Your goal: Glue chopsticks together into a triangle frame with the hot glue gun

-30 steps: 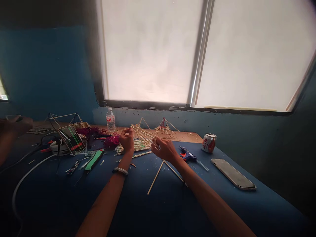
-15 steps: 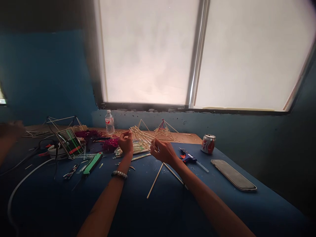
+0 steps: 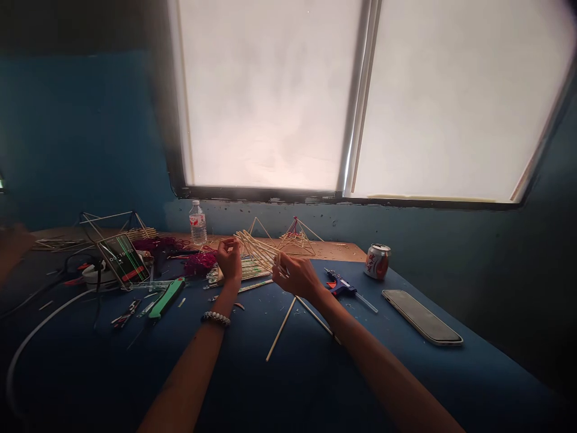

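Right hand [image 3: 295, 275] grips wooden sticks [image 3: 258, 251]; whether left hand [image 3: 230, 260] does is unclear. Plastic bottle [image 3: 198, 225] stands beyond them, blue tabletop [image 3: 243, 382] below.

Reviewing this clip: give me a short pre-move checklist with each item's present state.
1. Right hand closed on the bundle of thin sticks: ok.
2. Left hand touching the bundle: cannot tell; its fingertips are by the left ends.
3. No loose sticks on the blue tabletop near the right hand: not ok; two loose sticks lie there.
4. Glue gun apart from the right hand: ok.
5. Drink can upright: ok.
6. Green cutter blade retracted: cannot tell.
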`<state>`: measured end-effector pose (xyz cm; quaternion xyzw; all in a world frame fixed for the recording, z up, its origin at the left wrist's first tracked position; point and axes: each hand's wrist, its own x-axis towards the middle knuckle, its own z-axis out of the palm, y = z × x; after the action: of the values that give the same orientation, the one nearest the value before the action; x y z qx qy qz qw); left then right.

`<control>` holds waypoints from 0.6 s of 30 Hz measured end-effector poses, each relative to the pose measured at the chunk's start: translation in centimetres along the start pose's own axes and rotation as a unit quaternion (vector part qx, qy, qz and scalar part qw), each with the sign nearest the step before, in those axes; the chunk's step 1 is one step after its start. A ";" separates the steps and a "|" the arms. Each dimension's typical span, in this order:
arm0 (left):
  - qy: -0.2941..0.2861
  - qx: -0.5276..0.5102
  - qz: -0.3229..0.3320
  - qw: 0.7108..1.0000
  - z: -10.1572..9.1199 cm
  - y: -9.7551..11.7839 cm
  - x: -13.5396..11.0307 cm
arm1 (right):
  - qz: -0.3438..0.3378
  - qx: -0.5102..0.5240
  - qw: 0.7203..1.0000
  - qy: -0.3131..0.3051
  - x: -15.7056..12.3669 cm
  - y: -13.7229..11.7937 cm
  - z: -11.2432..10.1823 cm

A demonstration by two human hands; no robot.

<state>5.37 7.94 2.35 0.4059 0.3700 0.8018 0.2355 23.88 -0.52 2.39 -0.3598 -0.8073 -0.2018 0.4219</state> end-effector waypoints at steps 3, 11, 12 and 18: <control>-0.010 -0.014 -0.009 1.000 0.1 0.2 -0.1 | 0.007 -0.001 1.000 -0.002 0.1 -0.1 -0.1; -0.021 -0.038 -0.020 0.999 0.3 0.5 -0.2 | 0.028 0.020 0.999 -0.012 0.2 -0.5 -0.4; -0.023 -0.040 -0.021 0.999 0.3 0.5 -0.2 | 0.029 0.020 0.999 -0.014 0.2 -0.5 -0.4; -0.028 -0.047 -0.023 0.998 0.2 0.3 0.0 | 0.027 0.016 0.999 -0.011 0.1 -0.3 -0.2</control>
<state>5.54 7.84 2.67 0.4076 0.3345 0.8012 0.2830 23.72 -0.82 2.58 -0.3765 -0.8052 -0.1732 0.4241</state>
